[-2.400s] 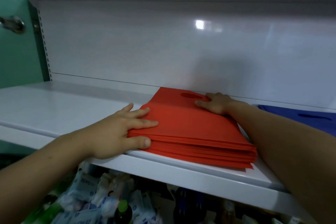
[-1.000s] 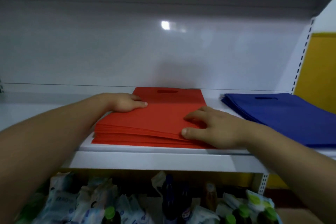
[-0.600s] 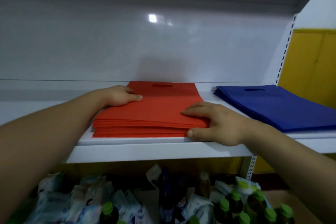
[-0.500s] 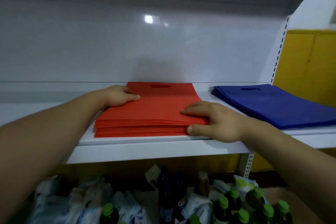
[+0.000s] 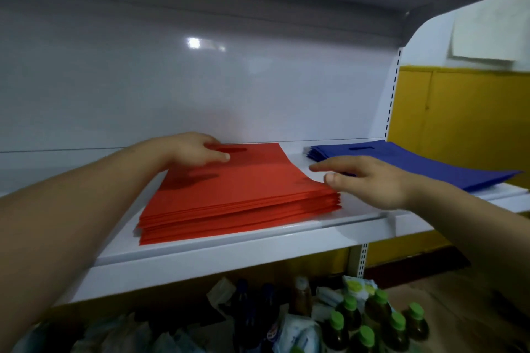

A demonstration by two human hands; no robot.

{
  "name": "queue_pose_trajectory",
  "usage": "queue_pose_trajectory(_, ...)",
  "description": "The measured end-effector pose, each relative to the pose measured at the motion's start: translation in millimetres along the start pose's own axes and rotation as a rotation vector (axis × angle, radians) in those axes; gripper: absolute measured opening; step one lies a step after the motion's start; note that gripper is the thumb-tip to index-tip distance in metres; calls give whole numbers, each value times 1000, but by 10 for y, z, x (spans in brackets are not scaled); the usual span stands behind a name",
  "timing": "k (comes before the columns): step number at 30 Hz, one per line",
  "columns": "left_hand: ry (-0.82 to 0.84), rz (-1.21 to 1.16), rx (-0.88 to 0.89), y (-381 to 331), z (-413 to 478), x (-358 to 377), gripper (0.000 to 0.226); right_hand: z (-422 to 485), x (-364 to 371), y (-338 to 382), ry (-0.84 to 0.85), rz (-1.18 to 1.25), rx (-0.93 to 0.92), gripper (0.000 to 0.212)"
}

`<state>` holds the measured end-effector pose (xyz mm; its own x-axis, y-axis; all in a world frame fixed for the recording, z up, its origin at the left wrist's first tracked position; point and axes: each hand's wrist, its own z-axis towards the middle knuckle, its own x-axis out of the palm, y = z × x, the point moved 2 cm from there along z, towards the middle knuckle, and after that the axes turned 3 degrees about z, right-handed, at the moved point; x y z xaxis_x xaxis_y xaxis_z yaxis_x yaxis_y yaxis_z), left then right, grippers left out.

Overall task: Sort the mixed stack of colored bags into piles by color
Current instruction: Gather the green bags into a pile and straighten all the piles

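A pile of red bags (image 5: 241,192) lies flat on the white shelf (image 5: 229,255), its cut-out handles toward the back wall. To its right lies a pile of blue bags (image 5: 424,163), reaching the shelf's right end. My left hand (image 5: 192,149) rests at the red pile's back left corner, fingers curled loosely near the handle hole. At the red pile's right edge is my right hand (image 5: 370,180), fingers straight, thumb by the pile's side, partly over the near left corner of the blue pile.
A white back panel rises behind the shelf, with another shelf overhead. A slotted upright (image 5: 393,94) and a yellow wall (image 5: 464,117) stand at the right. Below the shelf are green-capped bottles (image 5: 372,321) and wrapped packs (image 5: 298,332).
My right hand has come off the red pile's front right corner and now sits at its right edge with straight fingers. My left hand slid back toward the handle hole. The view shifted left.
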<state>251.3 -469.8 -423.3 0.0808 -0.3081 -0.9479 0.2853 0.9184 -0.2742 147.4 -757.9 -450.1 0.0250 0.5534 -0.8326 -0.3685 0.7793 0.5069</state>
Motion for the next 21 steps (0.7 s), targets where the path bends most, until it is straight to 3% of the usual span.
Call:
queue_pose_trajectory(5,93,55,87,-388,45,119,56,-104,-301,-232,-86,-65,109,91)
queue_pose_trajectory(9,98,101,84,-692,123,163,65,-210,-475,-507,-70,-156,140,83)
queue_pose_trajectory(13,55,143,75,-1107,238,231,68,-216,-712,-878,-71,-210,123,61)
queue_pose_trajectory(21,44,141,-28,-2109,605,639,69,-154,-1099,-1556,78,-310,2,64)
